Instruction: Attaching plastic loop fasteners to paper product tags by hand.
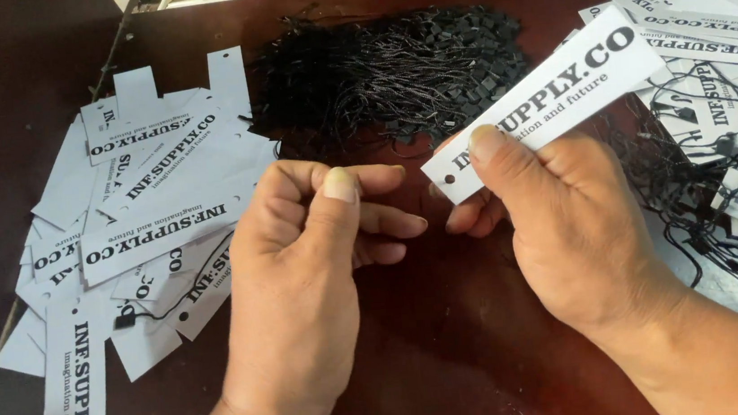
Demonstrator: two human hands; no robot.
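The right hand (568, 215) is closed on a long white paper tag (548, 100), thumb pressed on top near the punched hole at the tag's lower end, fingers curled beneath. The tag slants up toward 2 o'clock from the hand, lifted above the desk (437, 354). The left hand (311, 258) sits just at 9 o'clock of the right one, fingers curled in with the thumb tip pressed against the forefinger; whether it pinches a thin string there I cannot tell. At 12 o'clock of both hands lies a heap of black strings with small black clasps (401, 69). At 9 o'clock of the left hand a loose pile of plain white tags (127, 222) spreads over the dark desk. At 3 o'clock of the right hand lie tags already strung with black cords (720, 110).
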